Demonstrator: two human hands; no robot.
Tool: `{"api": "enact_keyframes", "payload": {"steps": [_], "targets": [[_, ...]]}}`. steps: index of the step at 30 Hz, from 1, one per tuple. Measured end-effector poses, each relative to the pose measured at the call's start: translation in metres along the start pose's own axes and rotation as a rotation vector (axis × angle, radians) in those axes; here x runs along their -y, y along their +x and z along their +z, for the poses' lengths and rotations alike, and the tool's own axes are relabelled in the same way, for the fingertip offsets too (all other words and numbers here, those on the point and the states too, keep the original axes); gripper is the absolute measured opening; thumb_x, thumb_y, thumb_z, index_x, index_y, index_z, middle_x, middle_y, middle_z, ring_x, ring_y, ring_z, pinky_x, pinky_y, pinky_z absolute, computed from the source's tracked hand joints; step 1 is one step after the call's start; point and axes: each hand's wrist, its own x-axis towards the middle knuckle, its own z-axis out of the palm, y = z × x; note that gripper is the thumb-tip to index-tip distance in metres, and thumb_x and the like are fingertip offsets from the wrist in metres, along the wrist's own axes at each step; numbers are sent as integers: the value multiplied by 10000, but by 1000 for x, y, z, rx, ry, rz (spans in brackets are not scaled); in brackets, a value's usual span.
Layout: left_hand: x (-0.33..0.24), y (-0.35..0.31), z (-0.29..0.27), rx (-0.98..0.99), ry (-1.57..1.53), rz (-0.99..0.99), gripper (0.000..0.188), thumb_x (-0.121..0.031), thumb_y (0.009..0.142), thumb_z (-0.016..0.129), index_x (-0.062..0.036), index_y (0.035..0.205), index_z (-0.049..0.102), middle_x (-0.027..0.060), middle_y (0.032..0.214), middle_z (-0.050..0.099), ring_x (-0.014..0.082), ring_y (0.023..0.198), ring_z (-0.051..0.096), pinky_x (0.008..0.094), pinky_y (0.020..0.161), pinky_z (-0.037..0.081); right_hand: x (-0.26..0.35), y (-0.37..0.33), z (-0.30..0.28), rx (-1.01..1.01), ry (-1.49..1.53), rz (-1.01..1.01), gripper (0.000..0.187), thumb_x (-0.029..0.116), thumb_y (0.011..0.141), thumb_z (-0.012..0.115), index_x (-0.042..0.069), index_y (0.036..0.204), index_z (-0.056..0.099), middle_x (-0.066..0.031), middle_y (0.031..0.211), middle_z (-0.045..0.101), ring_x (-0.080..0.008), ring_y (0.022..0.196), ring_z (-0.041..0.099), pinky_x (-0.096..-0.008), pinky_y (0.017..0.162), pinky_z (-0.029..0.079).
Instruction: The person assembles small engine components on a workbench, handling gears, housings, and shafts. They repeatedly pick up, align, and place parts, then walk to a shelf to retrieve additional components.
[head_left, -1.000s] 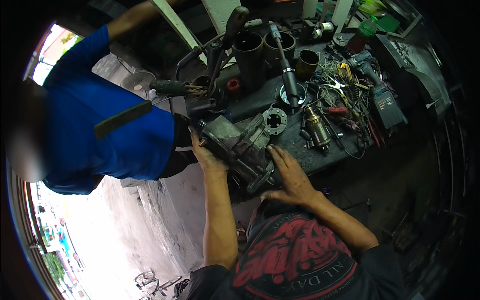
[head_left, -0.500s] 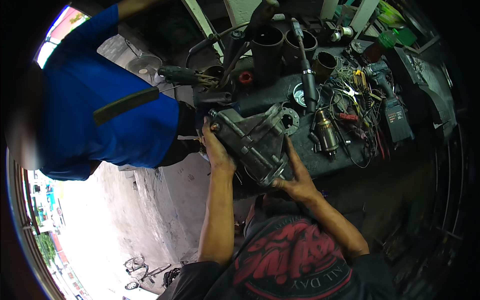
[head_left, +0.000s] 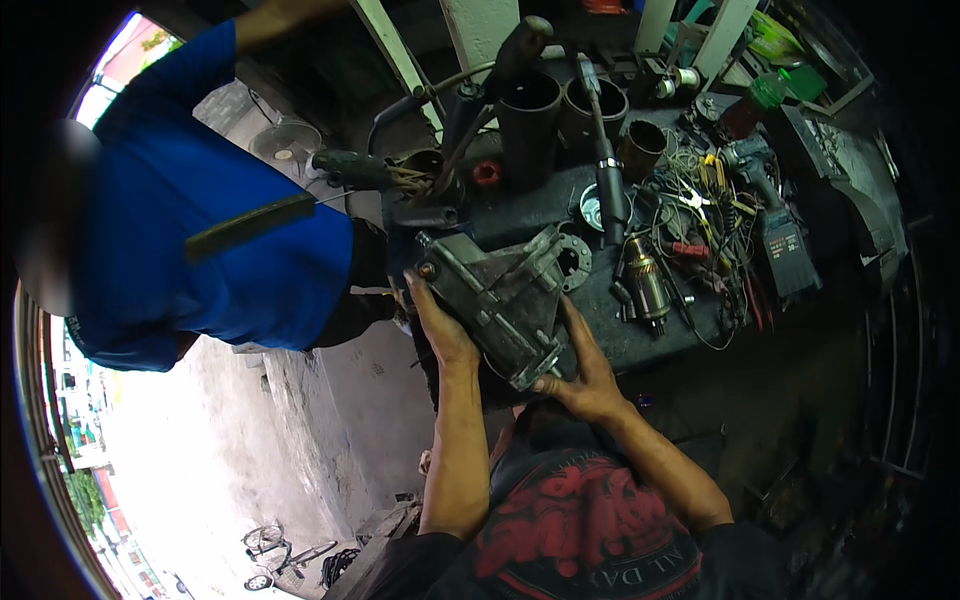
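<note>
Two bare hands hold one dark grey, wedge-shaped cast-metal housing (head_left: pixel 500 290) between them, at the near left edge of a dark, worn surface (head_left: pixel 608 338). The left hand (head_left: pixel 447 338) bears on the housing's near left side, its grip curved around that flank, with one digit reaching up close to a small copper-coloured stud (head_left: pixel 427 270); its other fingers are hidden underneath. The right hand (head_left: pixel 592 385) has its grip spread along the right side, fingers up the flank and thumb toward the near end, where a bolt end juts out. Whether the housing rests partly on the surface or is fully lifted, I cannot tell.

The step in hand looks like supporting and positioning the housing with both palms. The next move would call for even support from both sides, since the piece looks heavy and uneven, and for clearance from a flat grey metal ring with holes (head_left: pixel 586 262) just beyond its far right end.

Farther right lie a copper-and-steel cylindrical armature (head_left: pixel 648 285), a black-bodied tool with a long grey shaft (head_left: pixel 610 190), a tangle of thin wires (head_left: pixel 690 160) and a dark cordless drill (head_left: pixel 772 195). Beyond the left hand stands a person in a blue shirt (head_left: pixel 230 220).
</note>
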Motion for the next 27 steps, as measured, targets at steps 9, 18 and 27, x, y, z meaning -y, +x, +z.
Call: {"api": "enact_keyframes", "payload": {"steps": [9, 18, 27], "targets": [[4, 11, -14, 9, 207, 118, 921, -203, 792, 909, -94, 1579, 443, 83, 1375, 562, 267, 1312, 536, 402, 1143, 439, -1, -3, 3, 27, -82, 57, 1316, 523, 756, 920, 47, 1705, 142, -254, 1741, 224, -416, 1622, 213, -470, 1302, 267], [-3, 16, -13, -10, 186, -22, 668, -215, 909, 854, -120, 1468, 501, 81, 1261, 615, 235, 1161, 635, 402, 976, 587, 6, 0, 8, -9, -98, 62, 1254, 573, 791, 879, -12, 1678, 213, -254, 1717, 290, -403, 1606, 266, -482, 1300, 252], [1, 8, -21, 51, 275, 38, 809, -222, 870, 903, -133, 1529, 442, 80, 1345, 570, 245, 1220, 588, 409, 1035, 534, 4, 1, 15, -24, -106, -5, 1257, 526, 780, 897, 32, 1690, 184, -300, 1698, 254, -469, 1573, 298, -491, 1268, 318]]}}
